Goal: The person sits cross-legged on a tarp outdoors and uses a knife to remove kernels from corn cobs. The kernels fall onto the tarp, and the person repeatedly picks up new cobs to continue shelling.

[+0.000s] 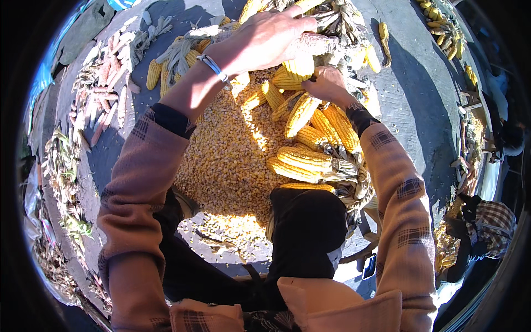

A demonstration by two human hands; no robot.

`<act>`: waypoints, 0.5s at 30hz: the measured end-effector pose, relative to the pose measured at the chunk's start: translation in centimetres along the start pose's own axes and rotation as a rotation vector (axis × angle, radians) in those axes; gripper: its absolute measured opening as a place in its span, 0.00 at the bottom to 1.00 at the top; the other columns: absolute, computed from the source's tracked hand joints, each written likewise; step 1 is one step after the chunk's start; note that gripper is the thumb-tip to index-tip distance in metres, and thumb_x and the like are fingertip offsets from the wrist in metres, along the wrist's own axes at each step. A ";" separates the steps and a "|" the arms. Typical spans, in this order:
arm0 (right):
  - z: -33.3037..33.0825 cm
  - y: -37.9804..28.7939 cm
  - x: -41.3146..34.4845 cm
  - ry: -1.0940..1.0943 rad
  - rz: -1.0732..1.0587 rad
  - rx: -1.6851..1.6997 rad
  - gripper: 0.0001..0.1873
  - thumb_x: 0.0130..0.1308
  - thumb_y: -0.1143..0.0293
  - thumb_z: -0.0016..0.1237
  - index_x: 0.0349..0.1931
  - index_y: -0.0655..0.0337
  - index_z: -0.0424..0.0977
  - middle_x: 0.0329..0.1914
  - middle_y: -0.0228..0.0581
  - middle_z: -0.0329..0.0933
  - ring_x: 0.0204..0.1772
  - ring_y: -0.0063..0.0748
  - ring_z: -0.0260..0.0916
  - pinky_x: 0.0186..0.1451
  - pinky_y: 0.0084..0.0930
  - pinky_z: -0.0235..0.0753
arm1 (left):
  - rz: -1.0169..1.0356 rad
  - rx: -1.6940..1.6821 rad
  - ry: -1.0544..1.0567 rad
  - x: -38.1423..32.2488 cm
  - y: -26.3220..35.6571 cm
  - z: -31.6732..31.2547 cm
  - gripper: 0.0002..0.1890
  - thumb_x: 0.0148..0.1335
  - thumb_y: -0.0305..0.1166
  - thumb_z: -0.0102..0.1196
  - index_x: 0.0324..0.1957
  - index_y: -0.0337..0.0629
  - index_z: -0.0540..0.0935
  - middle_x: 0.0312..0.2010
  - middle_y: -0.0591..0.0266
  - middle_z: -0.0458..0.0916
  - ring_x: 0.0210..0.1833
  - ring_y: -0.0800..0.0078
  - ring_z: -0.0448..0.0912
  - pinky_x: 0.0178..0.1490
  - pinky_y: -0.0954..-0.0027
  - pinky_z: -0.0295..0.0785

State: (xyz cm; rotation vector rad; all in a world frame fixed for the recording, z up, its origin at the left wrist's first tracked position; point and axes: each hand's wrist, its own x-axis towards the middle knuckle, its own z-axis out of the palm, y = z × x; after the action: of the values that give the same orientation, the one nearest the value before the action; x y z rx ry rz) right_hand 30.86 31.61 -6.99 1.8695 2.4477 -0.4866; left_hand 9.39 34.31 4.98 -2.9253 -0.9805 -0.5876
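Near the top centre my left hand reaches across the heap of dried corn; a pinkish, largely bare corn cob lies at its fingers, and whether they grip it I cannot tell. My right hand, just below and to the right, is curled with its fingers at a yellow ear of corn; its grip is partly hidden. Below the hands a braid of yellow ears with dry husks rests beside my knee. Loose corn kernels form a broad pile between my legs.
Shelled cobs are heaped at the left, above dry husks. A lone ear lies upper right, with more ears beyond. At the right edge a person in a checked garment is partly visible.
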 end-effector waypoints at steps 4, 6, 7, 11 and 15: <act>0.2 -0.1 -0.6 0.098 0.017 0.140 0.19 0.55 0.53 0.45 0.37 0.56 0.78 0.26 0.41 0.77 0.28 0.33 0.74 0.35 0.29 0.74 | -0.209 0.129 -0.348 0.2 -1.2 -0.1 0.30 0.52 0.40 0.65 0.54 0.38 0.71 0.48 0.49 0.76 0.49 0.55 0.77 0.51 0.59 0.74; -0.2 -0.2 -1.0 0.187 -0.058 0.098 0.18 0.57 0.54 0.47 0.37 0.57 0.79 0.20 0.36 0.76 0.24 0.24 0.73 0.31 0.24 0.73 | -0.280 0.141 -0.421 -0.8 -1.7 0.5 0.30 0.52 0.40 0.64 0.55 0.38 0.71 0.49 0.49 0.75 0.50 0.55 0.77 0.51 0.59 0.74; -0.5 -0.4 -1.2 0.130 0.018 0.235 0.17 0.56 0.54 0.47 0.36 0.57 0.79 0.19 0.35 0.75 0.23 0.24 0.72 0.30 0.24 0.72 | -0.304 0.134 -0.426 -1.8 -2.1 0.8 0.30 0.52 0.41 0.64 0.55 0.37 0.71 0.50 0.49 0.75 0.50 0.55 0.76 0.51 0.59 0.74; -2.5 -0.5 -1.8 0.021 0.125 0.471 0.15 0.58 0.56 0.46 0.29 0.59 0.76 0.19 0.30 0.71 0.24 0.18 0.69 0.29 0.19 0.68 | -0.166 0.036 -0.092 -7.3 -3.9 2.7 0.36 0.49 0.48 0.66 0.56 0.35 0.71 0.50 0.45 0.77 0.53 0.53 0.76 0.55 0.57 0.71; -2.8 5.4 0.1 0.254 -0.151 1.463 0.15 0.61 0.59 0.44 0.24 0.62 0.72 0.13 0.28 0.64 0.18 0.20 0.57 0.26 0.24 0.59 | -0.762 -0.502 -0.170 -13.0 -3.4 8.3 0.35 0.49 0.51 0.67 0.49 0.30 0.75 0.38 0.48 0.80 0.39 0.63 0.80 0.42 0.65 0.76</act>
State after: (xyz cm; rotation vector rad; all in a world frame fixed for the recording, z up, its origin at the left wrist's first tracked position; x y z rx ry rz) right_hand 36.38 33.68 -5.59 1.9737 2.4649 -2.7229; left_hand 0.71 30.48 -7.73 -2.9349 -2.3062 -0.6675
